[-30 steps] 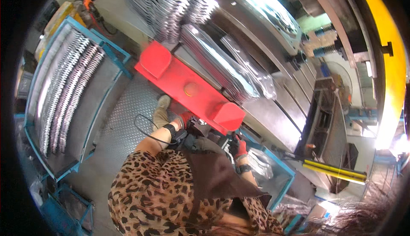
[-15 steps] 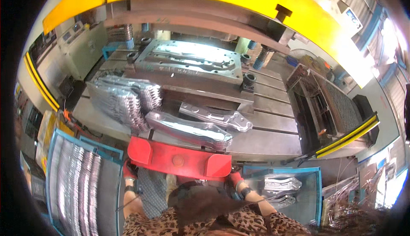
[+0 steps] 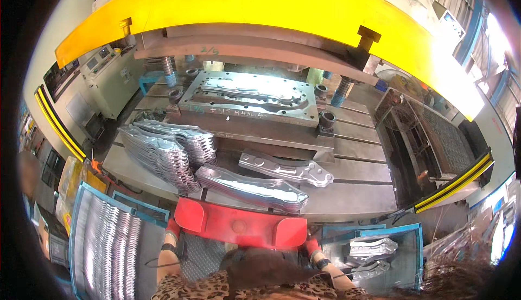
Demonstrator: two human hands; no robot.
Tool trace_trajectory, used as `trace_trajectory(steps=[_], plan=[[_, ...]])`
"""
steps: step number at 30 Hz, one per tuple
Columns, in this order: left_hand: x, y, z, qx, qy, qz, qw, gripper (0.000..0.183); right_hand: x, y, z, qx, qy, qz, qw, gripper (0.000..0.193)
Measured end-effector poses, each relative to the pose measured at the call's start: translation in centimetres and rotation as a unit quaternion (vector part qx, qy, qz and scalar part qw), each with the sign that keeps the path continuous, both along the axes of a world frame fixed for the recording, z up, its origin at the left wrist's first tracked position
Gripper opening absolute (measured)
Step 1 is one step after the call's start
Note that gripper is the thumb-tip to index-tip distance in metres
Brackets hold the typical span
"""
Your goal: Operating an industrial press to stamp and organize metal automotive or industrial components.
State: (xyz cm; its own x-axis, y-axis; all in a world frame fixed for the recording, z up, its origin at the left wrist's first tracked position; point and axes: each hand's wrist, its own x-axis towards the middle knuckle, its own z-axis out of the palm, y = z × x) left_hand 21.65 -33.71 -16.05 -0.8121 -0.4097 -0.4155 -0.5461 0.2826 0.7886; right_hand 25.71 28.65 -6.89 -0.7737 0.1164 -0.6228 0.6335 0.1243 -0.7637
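A red control console (image 3: 239,225) with two raised red covers lies across in front of me. My left hand (image 3: 172,228), in a red glove, is against its left end. My right hand (image 3: 312,245), also red-gloved, is at its right end. The console hides the fingers of both hands. Beyond it, on the press bed, lie a stack of long formed metal parts (image 3: 252,187) and, behind that, another metal part (image 3: 287,168). To their left stand tall leaning stacks of similar parts (image 3: 163,150). Farther back, a long part rests on the lower die (image 3: 255,114).
Above the die hangs the yellow press beam (image 3: 260,7). A blue-framed bin (image 3: 76,213) at left holds rows of metal parts; another blue-framed bin (image 3: 419,251) at right holds several. Yellow-black side bars (image 3: 456,181) flank the bed. A mesh-sided rack (image 3: 445,137) stands right.
The whole view has shifted, so the bed, console and bins appear lower and slightly to the right. Both hands stay at the console's ends.
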Motion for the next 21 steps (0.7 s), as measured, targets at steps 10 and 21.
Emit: trace_trajectory(steps=[10,21], plan=[[0.1,1.3,2.4,0.066,0.057,0.007,0.996,0.031,-1.3,-0.8,2.8,0.182,0.0,0.131,0.975,0.023],[0.9,1.6,4.0,-0.083,0.133,-0.233,0.96,0.037,-0.9,-0.3,-2.1,0.064,0.049,0.025,0.996,0.033]])
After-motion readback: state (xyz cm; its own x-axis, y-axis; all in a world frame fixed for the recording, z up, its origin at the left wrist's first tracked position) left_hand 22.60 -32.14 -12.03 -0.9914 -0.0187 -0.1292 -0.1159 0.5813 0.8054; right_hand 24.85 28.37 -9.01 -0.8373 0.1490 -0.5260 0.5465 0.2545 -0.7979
